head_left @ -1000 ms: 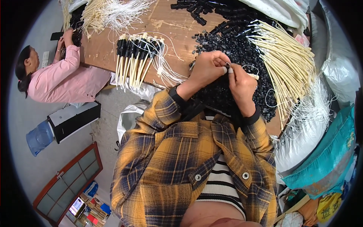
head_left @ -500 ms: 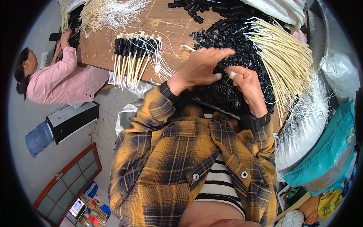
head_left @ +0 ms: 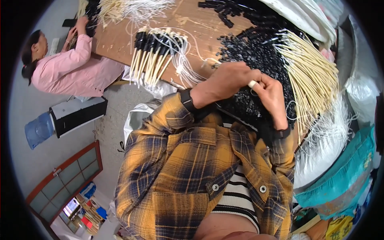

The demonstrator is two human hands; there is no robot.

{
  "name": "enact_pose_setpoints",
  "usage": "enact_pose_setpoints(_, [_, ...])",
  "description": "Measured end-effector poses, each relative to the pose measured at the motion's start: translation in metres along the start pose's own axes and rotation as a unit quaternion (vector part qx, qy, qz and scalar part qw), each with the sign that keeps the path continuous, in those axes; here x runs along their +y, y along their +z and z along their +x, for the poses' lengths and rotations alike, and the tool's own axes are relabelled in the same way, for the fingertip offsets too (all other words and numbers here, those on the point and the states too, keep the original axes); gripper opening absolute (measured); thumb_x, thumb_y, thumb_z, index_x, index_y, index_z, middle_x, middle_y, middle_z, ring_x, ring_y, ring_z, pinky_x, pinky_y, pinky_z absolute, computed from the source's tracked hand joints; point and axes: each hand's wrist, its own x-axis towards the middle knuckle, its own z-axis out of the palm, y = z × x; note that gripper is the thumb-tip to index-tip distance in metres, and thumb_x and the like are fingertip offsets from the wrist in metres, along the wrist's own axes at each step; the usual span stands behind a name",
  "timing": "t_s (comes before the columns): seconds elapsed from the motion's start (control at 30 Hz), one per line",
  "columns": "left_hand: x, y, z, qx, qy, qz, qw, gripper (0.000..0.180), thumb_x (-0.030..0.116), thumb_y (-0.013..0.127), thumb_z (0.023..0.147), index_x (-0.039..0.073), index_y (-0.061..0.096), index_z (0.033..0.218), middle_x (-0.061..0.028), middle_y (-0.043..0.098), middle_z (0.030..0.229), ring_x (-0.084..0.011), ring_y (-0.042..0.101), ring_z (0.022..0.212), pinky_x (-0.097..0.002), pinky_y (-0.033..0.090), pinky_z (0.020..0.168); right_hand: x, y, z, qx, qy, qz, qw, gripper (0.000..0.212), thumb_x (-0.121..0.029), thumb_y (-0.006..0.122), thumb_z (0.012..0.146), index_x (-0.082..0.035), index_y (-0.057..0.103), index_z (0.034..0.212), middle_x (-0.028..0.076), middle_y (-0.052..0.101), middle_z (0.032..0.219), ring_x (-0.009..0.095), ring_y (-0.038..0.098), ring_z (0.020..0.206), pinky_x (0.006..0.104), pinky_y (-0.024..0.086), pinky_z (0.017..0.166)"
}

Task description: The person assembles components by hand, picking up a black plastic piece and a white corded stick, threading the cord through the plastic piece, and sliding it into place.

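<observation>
My left hand (head_left: 228, 82) is closed, knuckles up, over a heap of small black plastic pieces (head_left: 248, 52). Past its back edge pokes the end of a cream rod with a white cord (head_left: 212, 61); whether the fingers grip it is hidden. My right hand (head_left: 272, 94) meets it fingertip to fingertip, its fingers pinched together. A white wrap covers one fingertip, and a thin loop hangs under it. What lies between the fingers cannot be made out. Left of my hands, cream rods with black sleeves (head_left: 150, 56) lie in a row, their white cords trailing right.
A large bundle of cream rods (head_left: 312, 72) lies right of the heap, above white sacks (head_left: 324, 156) and a teal sack (head_left: 340, 176). Black tubular parts (head_left: 240, 10) lie at the back. A person in pink (head_left: 76, 66) works at the table's left end.
My left hand's fingers, stretched out before, are now curled and brought against my right hand's fingertips. The whole view has shifted slightly, moving the table things to the right.
</observation>
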Motion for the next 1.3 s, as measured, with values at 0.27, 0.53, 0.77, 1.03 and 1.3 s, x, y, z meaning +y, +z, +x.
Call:
enact_pose_setpoints(0.27, [-0.031,-0.037,-0.027,0.215,-0.002,0.070,0.974,0.013,0.004,0.061,0.075,0.010,0.066,0.087,-0.0040,0.061,0.070,-0.0211,0.061,0.070,-0.0333,0.048,0.057,-0.032,0.013,0.011,0.172,-0.201,-0.038,0.964,0.013,-0.006,0.071,0.083,-0.003,0.068,0.096,0.002,0.060,0.076,0.009,0.050,0.063,0.0230,0.041,0.057])
enact_pose_setpoints(0.53, [-0.132,-0.117,-0.105,0.340,-0.272,0.339,0.834,0.032,0.006,0.065,0.067,0.007,0.071,0.099,-0.0106,0.067,0.095,-0.0264,0.057,0.100,-0.0422,0.035,0.096,-0.022,0.033,0.013,0.046,-0.257,-0.116,0.958,0.018,-0.006,0.071,0.078,-0.002,0.067,0.095,0.013,0.066,0.096,0.030,0.065,0.082,0.0328,0.051,0.071])
enact_pose_setpoints(0.77, [-0.105,-0.059,-0.037,0.260,-0.138,0.105,0.950,0.038,0.007,0.065,0.066,0.008,0.067,0.104,-0.0114,0.067,0.101,-0.0326,0.059,0.098,-0.0424,0.046,0.090,0.016,-0.017,0.015,0.108,-0.136,-0.113,0.978,0.013,-0.008,0.068,0.083,-0.001,0.069,0.094,0.011,0.068,0.086,0.021,0.063,0.068,0.0277,0.049,0.064])
enact_pose_setpoints(1.03, [-0.175,-0.002,0.063,0.058,-0.159,0.182,0.969,0.037,0.003,0.055,0.076,0.016,0.071,0.107,-0.0106,0.068,0.105,-0.0324,0.059,0.105,-0.0411,0.049,0.088,0.077,-0.110,-0.014,0.239,0.027,-0.292,0.926,0.012,-0.015,0.069,0.079,-0.009,0.073,0.089,0.010,0.069,0.080,0.022,0.064,0.065,0.0330,0.049,0.061])
enact_pose_setpoints(1.3, [-0.118,-0.010,0.053,0.032,-0.278,-0.047,0.959,0.028,0.007,0.065,0.079,0.010,0.063,0.108,-0.0179,0.067,0.094,-0.0321,0.064,0.095,-0.0388,0.050,0.083,0.105,-0.106,-0.014,0.189,0.047,-0.410,0.891,0.009,-0.009,0.068,0.075,-0.010,0.066,0.084,0.011,0.060,0.082,0.031,0.061,0.071,0.0399,0.046,0.060])
